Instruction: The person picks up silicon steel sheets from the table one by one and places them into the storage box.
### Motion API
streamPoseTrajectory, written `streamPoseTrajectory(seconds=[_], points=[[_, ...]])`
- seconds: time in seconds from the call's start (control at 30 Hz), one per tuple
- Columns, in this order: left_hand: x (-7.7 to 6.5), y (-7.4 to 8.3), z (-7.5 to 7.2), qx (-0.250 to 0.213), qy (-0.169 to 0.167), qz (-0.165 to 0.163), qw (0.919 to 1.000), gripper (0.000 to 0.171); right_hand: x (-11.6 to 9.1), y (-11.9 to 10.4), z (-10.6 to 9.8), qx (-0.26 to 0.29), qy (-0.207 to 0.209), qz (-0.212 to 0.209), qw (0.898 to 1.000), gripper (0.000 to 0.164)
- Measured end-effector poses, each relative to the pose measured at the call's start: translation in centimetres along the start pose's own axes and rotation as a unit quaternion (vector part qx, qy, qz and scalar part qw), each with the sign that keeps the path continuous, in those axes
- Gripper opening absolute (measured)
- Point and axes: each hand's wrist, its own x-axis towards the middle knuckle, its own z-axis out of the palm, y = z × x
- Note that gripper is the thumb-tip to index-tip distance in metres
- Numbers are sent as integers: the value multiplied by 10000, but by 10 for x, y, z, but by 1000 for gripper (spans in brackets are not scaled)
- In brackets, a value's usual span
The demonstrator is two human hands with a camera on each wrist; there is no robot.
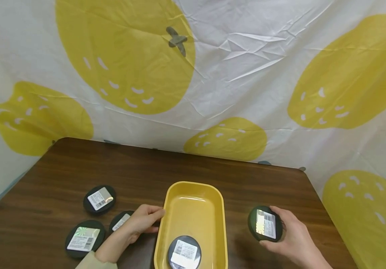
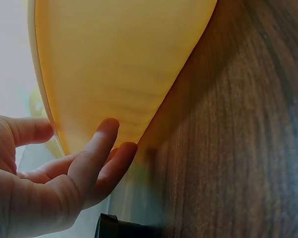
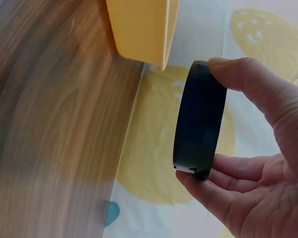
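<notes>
Tray, yellow [image 1: 193, 211], on table [image 1: 253, 179]: labelled disc [image 1: 184, 252] inside at near end, open floor beyond; left grip [image 1: 144, 220] loosely spread, touching left wall. Black disc [image 1: 265, 223], pinched by its edge in right grip [image 1: 293, 237], right of tray rim, open room between. Three more discs [image 1: 85, 239], left

Right grip [image 3: 278, 178] holding black case [image 3: 199, 119] (seen edge-on), yellow tray [image 3: 139, 29], wooden tabletop [image 3: 54, 124] at left, patterned cloth [image 3: 154, 218]

The tray [image 1: 189, 213] is of plain yellow colour. The round discs [image 3: 199, 121] are black, with white labels [image 1: 184, 251]. The desk [image 1: 139, 164] is dark brown with wood grain. The cloth [image 1: 240, 89] is white, with yellow lemons [image 1: 125, 59] printed.
</notes>
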Motion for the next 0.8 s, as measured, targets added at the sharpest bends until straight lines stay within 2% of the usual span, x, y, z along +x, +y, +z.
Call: streamPoseTrajectory(seconds=[0.4,0.8], points=[[2,-2,1,-43,-24,67,10000,33,10,-17,6,89,33,-332,9994,85],[3,-2,0,-93,-56,31,9999,33,21,-39,13,251,-145,-563,9980,84]])
